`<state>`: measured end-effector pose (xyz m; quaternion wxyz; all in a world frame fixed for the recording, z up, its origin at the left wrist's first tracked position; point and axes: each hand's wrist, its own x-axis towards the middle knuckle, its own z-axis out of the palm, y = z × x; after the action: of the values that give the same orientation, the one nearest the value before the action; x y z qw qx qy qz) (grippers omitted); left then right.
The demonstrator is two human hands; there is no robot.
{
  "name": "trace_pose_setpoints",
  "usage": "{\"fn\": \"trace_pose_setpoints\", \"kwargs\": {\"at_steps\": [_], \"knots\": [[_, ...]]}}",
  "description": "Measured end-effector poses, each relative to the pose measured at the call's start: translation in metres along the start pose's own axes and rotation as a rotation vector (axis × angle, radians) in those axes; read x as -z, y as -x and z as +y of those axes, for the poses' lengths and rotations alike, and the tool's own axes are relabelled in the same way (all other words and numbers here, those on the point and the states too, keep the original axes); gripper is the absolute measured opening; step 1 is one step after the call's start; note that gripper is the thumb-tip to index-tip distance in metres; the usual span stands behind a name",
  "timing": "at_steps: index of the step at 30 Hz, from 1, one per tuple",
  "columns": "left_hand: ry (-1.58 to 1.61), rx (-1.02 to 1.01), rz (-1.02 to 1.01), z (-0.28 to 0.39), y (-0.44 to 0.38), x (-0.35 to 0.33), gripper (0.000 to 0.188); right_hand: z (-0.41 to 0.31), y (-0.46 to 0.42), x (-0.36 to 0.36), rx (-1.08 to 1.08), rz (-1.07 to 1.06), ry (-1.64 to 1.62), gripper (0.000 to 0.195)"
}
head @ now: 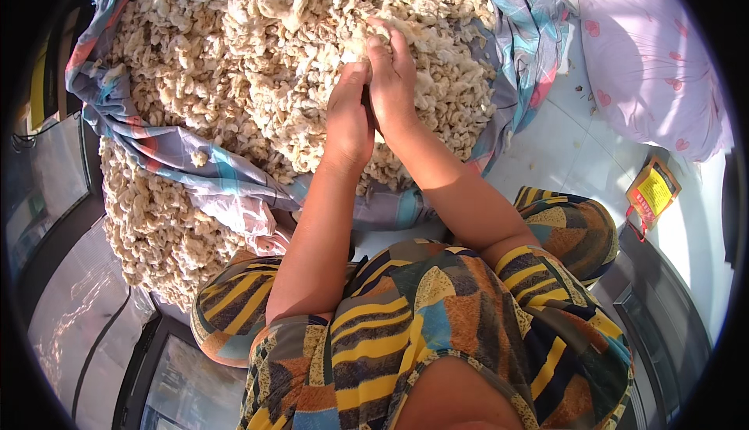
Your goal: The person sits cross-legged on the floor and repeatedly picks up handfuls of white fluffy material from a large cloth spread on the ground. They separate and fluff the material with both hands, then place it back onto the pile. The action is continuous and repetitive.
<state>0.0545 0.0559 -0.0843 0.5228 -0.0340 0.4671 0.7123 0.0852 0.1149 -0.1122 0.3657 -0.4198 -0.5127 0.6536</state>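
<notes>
A large heap of off-white, fibrous tufts, which look like raw cotton point(234, 79), lies on a plaid cloth point(404, 207) in front of me. Over the heap's middle, my left hand point(351, 111) and my right hand point(395, 76) are side by side with their heels close together. Pale fluff point(357, 49) shows at the fingertips, held between the two hands as far as can be seen. The fingers of my left hand are partly hidden behind the thumb and the fluff. My right fingers curve around the fluff's far side.
A second pile of similar tufts point(158, 231) lies at the left, beside pinkish thin plastic point(246, 213). At the right are a stuffed pale bag with heart prints point(643, 67) and an orange and yellow packet point(652, 193) on the light tiled floor point(562, 137). Dark-framed glass panels point(58, 161) stand at the left.
</notes>
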Motion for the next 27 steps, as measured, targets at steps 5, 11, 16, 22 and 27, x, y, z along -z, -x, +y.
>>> {"fn": "trace_pose_setpoints", "kwargs": {"at_steps": [5,11,16,22,27], "knots": [[-0.128,-0.071,0.098,0.005,0.006,0.026,0.028,0.007,0.004,-0.014,-0.095,-0.09,-0.087,0.032],[-0.13,-0.199,0.371,0.005,0.004,0.047,0.029,0.011,0.023,-0.021,-0.033,-0.241,0.116,0.024],[-0.511,-0.271,0.391,0.001,-0.003,0.035,0.022,0.012,0.023,-0.02,-0.054,-0.095,-0.125,0.023],[-0.589,-0.16,0.381,0.007,0.006,0.006,0.027,0.006,0.0,-0.006,-0.235,0.122,-0.361,0.016],[-0.554,-0.321,0.465,0.005,0.015,0.022,0.03,-0.001,0.013,-0.007,-0.133,-0.044,-0.149,0.02]]}}
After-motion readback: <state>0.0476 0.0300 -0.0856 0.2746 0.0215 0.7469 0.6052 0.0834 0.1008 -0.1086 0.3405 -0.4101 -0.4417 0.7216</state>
